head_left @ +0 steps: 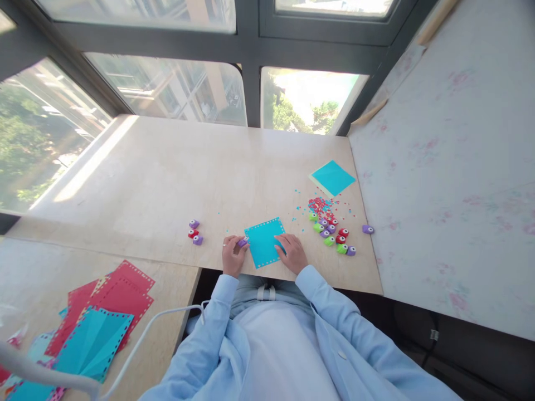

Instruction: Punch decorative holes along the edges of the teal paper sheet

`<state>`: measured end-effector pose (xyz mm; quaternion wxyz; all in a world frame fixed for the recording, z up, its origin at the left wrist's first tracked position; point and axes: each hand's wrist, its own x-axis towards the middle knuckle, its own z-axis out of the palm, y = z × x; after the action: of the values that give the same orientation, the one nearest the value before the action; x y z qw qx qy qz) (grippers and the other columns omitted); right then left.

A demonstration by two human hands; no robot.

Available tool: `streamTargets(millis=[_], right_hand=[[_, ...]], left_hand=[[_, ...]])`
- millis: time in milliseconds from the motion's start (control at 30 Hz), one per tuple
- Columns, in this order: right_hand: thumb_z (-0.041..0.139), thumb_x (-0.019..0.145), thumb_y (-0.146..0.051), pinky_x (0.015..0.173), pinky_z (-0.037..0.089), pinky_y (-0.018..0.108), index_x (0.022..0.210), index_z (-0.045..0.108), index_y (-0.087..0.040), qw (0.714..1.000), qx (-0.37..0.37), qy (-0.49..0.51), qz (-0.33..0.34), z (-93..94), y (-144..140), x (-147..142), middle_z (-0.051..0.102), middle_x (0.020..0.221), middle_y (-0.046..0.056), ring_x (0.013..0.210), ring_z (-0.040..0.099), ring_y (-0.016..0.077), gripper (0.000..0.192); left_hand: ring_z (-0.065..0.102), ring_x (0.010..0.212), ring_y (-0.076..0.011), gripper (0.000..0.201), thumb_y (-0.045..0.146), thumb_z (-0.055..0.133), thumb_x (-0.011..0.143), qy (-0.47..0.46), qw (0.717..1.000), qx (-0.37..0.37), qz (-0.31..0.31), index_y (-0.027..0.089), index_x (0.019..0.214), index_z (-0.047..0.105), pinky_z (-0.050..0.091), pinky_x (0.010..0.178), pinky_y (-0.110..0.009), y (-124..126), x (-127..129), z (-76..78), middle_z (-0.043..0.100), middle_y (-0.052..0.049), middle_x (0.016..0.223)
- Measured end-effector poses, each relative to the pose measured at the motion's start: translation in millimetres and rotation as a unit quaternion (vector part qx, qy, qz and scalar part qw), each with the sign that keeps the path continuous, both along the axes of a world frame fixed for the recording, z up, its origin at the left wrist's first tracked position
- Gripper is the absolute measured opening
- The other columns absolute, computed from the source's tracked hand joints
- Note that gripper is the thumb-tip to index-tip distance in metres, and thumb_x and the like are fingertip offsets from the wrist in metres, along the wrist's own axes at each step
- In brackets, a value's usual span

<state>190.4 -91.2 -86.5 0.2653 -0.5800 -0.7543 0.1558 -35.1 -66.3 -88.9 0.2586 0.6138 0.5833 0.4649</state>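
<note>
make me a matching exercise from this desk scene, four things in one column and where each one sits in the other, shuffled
Things:
1. teal punched square
2. plain teal sheet
3. red and teal paper stack
4. trio of small punches

Places:
A. on the lower side table, far left
B. between the left hand and right hand
C. far right of the desk, near the window
D. on the desk, left of the left hand

Pairs: 1-B, 2-C, 3-A, 4-D
</note>
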Motion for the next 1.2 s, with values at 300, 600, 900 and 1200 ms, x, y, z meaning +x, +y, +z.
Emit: streamTargets(millis=[300, 600, 900, 1200], right_hand=[[0.043, 0.095, -0.03, 0.093, 0.042, 0.042, 0.12, 0.06, -0.019, 1.0, 0.023, 0.009, -0.004, -5.4, 0, 1, 0.063, 0.111, 0.011, 0.106, 0.054, 0.0248, 0.032], [0.044, 0.093, -0.027, 0.094, 0.043, 0.045, 0.12, 0.06, -0.02, 0.998, 0.024, 0.048, -0.014, -5.1, -1, 0, 0.064, 0.111, 0.011, 0.105, 0.056, 0.0257, 0.032], [0.047, 0.091, -0.024, 0.085, 0.049, 0.041, 0.117, 0.06, -0.02, 0.99, 0.024, 0.131, -0.044, -6.2, 2, 1, 0.066, 0.094, 0.008, 0.09, 0.059, 0.0224, 0.029], [0.046, 0.09, -0.023, 0.083, 0.05, 0.04, 0.115, 0.06, -0.021, 0.985, 0.023, 0.159, -0.062, -6.7, 3, 0, 0.066, 0.091, 0.007, 0.085, 0.06, 0.0214, 0.028]], left_hand=[[0.06, 0.095, -0.0219, 0.025, 0.028, 0.064, 0.08, 0.074, 0.997, 0.006, -0.004, 0.02, 0.103, 0.062, 0.049, 0.086, -0.038, -9, -15, -1.1, 0.062, -0.008, 0.099], [0.059, 0.092, -0.0248, 0.022, 0.034, 0.069, 0.076, 0.089, 0.993, -0.031, 0.072, 0.023, 0.095, 0.069, 0.044, 0.092, -0.041, -21, -22, -4.8, 0.069, -0.008, 0.092], [0.056, 0.116, -0.0271, 0.019, 0.03, 0.065, 0.079, 0.127, 0.985, -0.004, 0.117, 0.021, 0.096, 0.061, 0.034, 0.1, -0.043, -25, -20, -10.6, 0.069, -0.011, 0.109], [0.051, 0.121, -0.0298, 0.021, 0.035, 0.064, 0.081, 0.185, 0.976, -0.001, 0.117, 0.023, 0.098, 0.059, 0.03, 0.1, -0.044, -23, -11, -6.0, 0.067, -0.01, 0.117]])
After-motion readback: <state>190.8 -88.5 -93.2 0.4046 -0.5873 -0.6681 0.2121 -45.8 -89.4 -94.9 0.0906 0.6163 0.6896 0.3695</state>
